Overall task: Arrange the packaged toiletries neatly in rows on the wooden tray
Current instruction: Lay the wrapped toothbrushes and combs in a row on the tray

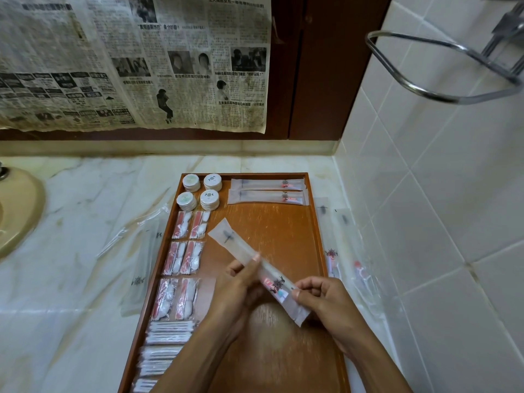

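Observation:
A wooden tray [283,222] lies on the marble counter. Both hands hold one long translucent toothbrush packet [241,251] diagonally above the tray's middle. My left hand [241,287] grips its middle; my right hand [320,299] pinches its near end. Two more toothbrush packets [268,191] lie in a row at the tray's far right. Round white soaps [202,191] sit at the far left corner. Red-and-white cotton packets [184,251] and white swab packets [167,336] line the left side.
More toothbrush packets [346,251] lie on the counter right of the tray, beside the tiled wall. Clear packets [141,265] lie left of the tray. A beige sink [17,211] is at far left. A chrome ring holder [442,66] juts from the wall.

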A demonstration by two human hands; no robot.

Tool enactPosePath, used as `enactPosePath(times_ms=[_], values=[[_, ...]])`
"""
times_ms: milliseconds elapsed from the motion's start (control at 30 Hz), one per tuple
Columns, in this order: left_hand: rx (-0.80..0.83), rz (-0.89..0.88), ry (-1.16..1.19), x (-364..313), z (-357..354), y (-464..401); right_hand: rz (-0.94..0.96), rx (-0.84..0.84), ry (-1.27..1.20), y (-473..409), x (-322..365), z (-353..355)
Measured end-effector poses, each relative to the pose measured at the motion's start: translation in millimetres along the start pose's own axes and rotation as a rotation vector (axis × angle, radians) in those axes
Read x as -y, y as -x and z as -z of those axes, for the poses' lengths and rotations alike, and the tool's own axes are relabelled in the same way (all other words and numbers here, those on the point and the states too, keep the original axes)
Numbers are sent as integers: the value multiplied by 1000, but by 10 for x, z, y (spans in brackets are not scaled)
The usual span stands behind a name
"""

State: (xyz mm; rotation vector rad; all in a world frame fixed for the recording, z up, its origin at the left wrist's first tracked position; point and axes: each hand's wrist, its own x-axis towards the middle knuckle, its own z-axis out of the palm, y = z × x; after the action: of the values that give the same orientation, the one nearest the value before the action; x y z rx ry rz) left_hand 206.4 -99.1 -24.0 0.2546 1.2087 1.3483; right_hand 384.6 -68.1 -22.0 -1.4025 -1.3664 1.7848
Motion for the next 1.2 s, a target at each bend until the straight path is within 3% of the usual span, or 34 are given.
enactPosePath(times_ms=[167,533,733,1000,1200], values=[[-140,-153,28,-334,239,-120,1,15,69,-8,-22,60],[-429,-233,-20,-330,408,-132,1,-31,51,-2,-51,18],[-310,-204,-64,-327,426,-92,8,-33,139,-2,-48,27],[-397,-173,-55,-241,389,-84,64,105,282,31,-3,-82],[-265,-80,-52,-241,407,-56,104,86,389,33,0,-29]])
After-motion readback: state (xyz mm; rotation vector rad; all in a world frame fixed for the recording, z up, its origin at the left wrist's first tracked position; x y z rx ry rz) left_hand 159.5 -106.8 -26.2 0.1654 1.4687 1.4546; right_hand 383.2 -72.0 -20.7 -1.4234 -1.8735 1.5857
